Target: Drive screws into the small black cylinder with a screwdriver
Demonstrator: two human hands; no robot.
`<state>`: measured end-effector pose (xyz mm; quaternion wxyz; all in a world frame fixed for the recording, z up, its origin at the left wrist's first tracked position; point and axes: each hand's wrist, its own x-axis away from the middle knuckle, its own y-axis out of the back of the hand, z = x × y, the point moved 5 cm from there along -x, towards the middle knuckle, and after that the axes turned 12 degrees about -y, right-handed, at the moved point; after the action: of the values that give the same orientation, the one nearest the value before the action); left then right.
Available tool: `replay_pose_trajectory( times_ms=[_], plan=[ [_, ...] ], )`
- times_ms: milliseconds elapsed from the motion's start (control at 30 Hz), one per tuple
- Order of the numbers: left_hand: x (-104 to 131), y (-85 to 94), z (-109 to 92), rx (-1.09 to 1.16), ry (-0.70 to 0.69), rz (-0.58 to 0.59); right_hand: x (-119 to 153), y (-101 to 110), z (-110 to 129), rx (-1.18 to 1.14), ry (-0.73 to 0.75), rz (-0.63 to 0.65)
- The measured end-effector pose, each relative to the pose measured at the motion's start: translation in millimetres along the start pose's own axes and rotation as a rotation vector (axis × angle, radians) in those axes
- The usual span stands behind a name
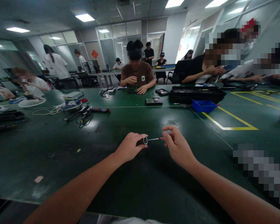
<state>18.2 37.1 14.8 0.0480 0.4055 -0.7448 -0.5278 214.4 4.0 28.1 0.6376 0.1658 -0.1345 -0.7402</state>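
Observation:
My left hand (pixel 132 145) is closed around a small dark cylinder (pixel 142 141) with a pale ring at its end, which faces right. What kind of part it is I cannot make out. From the right, the thin metal shaft of a screwdriver (pixel 154 139) reaches to that ringed end. My right hand (pixel 176 143) pinches the screwdriver's reddish handle between thumb and fingers, most of the handle hidden by them. Both hands are just above the green tabletop (pixel 121 183), near the middle of the view.
Ahead lie an opened hard drive (pixel 154 101), a black tray (pixel 196 94) and a blue bin (pixel 204 106). Cables (pixel 80 115) and a dark handheld tool (pixel 100 110) are to the left. Across the table a person in a brown shirt (pixel 138 74) works on small parts. Yellow tape marks the right side.

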Motion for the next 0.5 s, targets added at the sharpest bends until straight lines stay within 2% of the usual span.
replay_pose_trajectory(
  times_ms=[167,333,500],
  plan=[
    [-1,3.3,-3,0.007,0.025,0.003,-3,-2,0,-0.163,-0.010,-0.020],
    [0,-0.7,-6,0.007,-0.051,0.012,-18,-3,-15,-0.502,-0.194,0.039],
    [0,-1.5,4,-0.019,-0.009,0.018,-23,3,-20,-0.463,-0.164,-0.038]
  ],
)
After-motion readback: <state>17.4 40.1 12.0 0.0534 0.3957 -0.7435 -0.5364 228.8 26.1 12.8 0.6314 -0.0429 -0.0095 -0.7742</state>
